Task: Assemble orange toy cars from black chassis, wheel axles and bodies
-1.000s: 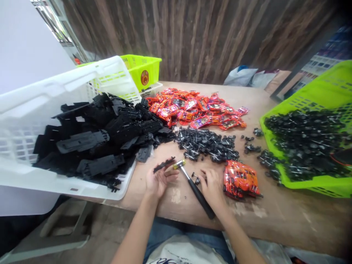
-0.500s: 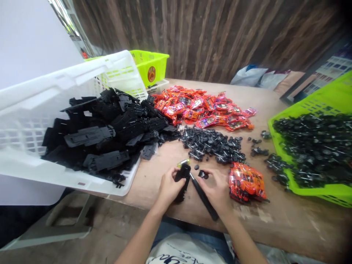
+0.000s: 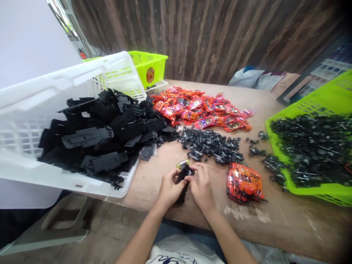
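My left hand (image 3: 171, 186) is closed around a black plastic toy car chassis (image 3: 180, 198), held close to the table's front edge. My right hand (image 3: 202, 185) pinches a small black wheel set (image 3: 191, 171) against the upper end of that chassis; the fingers cover most of the piece. Just beyond both hands lies a hammer head (image 3: 182, 164) with a yellow-green end and a silver middle. Its handle is hidden by the hands. To the right of my right hand sits a group of orange toy cars (image 3: 245, 182).
Black chassis (image 3: 88, 137) spill from a tipped white basket (image 3: 103, 190) on the left. Orange car shells (image 3: 202, 106) and wheel axles (image 3: 211, 145) are heaped on the table (image 3: 154, 176). A lime-green basket (image 3: 316, 191) on the right holds many more wheels.
My right hand has moved left, bringing the wheel set from beside the hammer to the chassis in my left hand. The hammer handle, seen before, is now covered.
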The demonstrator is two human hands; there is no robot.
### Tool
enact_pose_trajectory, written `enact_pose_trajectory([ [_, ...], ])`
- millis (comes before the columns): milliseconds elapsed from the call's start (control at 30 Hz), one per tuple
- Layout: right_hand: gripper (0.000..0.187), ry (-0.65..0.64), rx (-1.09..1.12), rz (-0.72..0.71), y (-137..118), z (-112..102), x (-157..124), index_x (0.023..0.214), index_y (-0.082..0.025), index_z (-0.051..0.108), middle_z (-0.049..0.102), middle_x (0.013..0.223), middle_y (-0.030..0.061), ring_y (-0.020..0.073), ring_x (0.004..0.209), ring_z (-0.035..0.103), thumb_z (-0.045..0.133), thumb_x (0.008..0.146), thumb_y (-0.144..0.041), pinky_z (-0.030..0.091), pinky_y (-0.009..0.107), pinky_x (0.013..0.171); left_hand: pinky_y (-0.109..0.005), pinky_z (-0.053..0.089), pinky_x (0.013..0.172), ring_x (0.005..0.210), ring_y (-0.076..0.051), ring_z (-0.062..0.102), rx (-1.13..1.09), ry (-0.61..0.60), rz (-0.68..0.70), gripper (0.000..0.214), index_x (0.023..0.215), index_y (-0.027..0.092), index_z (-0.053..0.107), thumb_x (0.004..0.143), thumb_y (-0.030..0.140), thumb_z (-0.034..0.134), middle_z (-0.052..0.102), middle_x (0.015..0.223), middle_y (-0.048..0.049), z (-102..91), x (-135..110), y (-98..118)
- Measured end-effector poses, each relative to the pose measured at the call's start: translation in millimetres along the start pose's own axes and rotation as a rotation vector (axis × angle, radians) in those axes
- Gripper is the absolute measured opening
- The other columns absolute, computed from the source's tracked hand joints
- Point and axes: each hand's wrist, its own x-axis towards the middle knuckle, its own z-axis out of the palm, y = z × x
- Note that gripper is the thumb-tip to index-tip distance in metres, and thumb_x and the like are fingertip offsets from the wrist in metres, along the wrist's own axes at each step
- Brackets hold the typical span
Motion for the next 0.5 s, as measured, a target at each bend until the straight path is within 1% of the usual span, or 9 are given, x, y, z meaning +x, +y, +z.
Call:
enact_pose_trajectory([
  [67,0.039,-0.119,0.186,0.062,1,0,5,0.117,-0.022,0.052,0.06,0.117,0.0087,0.0219,0.109,0.056,0.053,0.079,-0.016,0.044,0.037,0.09,-0.023,0.045,0.07,0.076,-0.016,0.062,-0.056,-0.038,-0.041,0.018,0.079,0.015,0.06,0.065,0.019,0.071,0.066,0.078,-0.0008,-6.3,-1,6],
  [100,0.042,-0.174,0.241,0.08,1,-1,7,0.118,-0.024,0.051,0.061,0.117,0.0067,0.0213,0.109,0.056,0.053,0.077,-0.016,0.046,0.036,0.09,-0.023,0.045,0.069,0.075,-0.016,0.062,-0.078,-0.052,-0.059,0.019,0.077,0.015,0.06,0.063,0.019,0.072,0.066,0.076,-0.0004,-9.2,-2,8],
  [167,0.042,-0.252,0.257,0.077,1,-5,12,0.115,-0.027,0.052,0.064,0.114,0.0034,0.0215,0.105,0.059,0.054,0.075,-0.017,0.049,0.036,0.087,-0.023,0.046,0.068,0.072,-0.016,0.061,-0.123,-0.073,-0.09,0.021,0.073,0.015,0.06,0.06,0.02,0.075,0.065,0.072,0.0,-13.9,-4,12],
  [233,0.035,-0.286,0.216,0.056,4,-11,19,0.112,-0.028,0.055,0.066,0.11,0.0027,0.0215,0.098,0.061,0.053,0.077,-0.019,0.051,0.034,0.08,-0.023,0.046,0.066,0.069,-0.016,0.061,-0.176,-0.067,-0.13,0.023,0.072,0.016,0.06,0.057,0.02,0.077,0.065,0.069,-0.0002,-17.1,-5,12],
  [267,0.031,-0.274,0.186,0.059,8,-15,24,0.11,-0.028,0.055,0.067,0.107,0.0034,0.0213,0.094,0.062,0.051,0.08,-0.021,0.051,0.034,0.077,-0.023,0.046,0.065,0.068,-0.016,0.061,-0.203,-0.034,-0.155,0.025,0.073,0.016,0.06,0.056,0.02,0.078,0.065,0.069,-0.0003,-18.4,-5,10],
  [300,0.026,-0.233,0.122,0.078,13,-19,30,0.107,-0.026,0.056,0.067,0.104,0.0047,0.0215,0.091,0.062,0.049,0.082,-0.023,0.05,0.035,0.075,-0.023,0.046,0.063,0.066,-0.015,0.061,-0.233,0.021,-0.181,0.026,0.073,0.016,0.059,0.055,0.02,0.078,0.066,0.068,-0.0004,-19.5,-4,8],
  [400,0.014,-0.046,-0.158,0.154,34,-26,50,0.092,-0.02,0.058,0.066,0.095,0.0106,0.0257,0.093,0.057,0.049,0.081,-0.02,0.044,0.041,0.081,-0.024,0.047,0.06,0.059,-0.014,0.06,-0.335,0.218,-0.228,0.031,0.076,0.016,0.057,0.054,0.021,0.078,0.067,0.067,-0.0004,-22.1,1,1],
  [467,0.008,0.003,-0.268,0.169,48,-27,60,0.081,-0.019,0.058,0.065,0.09,0.012,0.0268,0.094,0.056,0.052,0.075,-0.016,0.041,0.042,0.084,-0.025,0.049,0.059,0.056,-0.013,0.06,-0.405,0.259,-0.248,0.035,0.079,0.015,0.056,0.053,0.022,0.079,0.068,0.068,-0.0006,-22.0,5,-3],
  [500,0.008,-0.006,-0.26,0.165,52,-27,63,0.079,-0.018,0.058,0.064,0.089,0.0116,0.0258,0.092,0.056,0.053,0.074,-0.015,0.041,0.041,0.084,-0.026,0.05,0.06,0.057,-0.013,0.06,-0.433,0.253,-0.257,0.038,0.083,0.015,0.057,0.053,0.022,0.08,0.068,0.069,-0.0009,-21.1,7,-4],
])
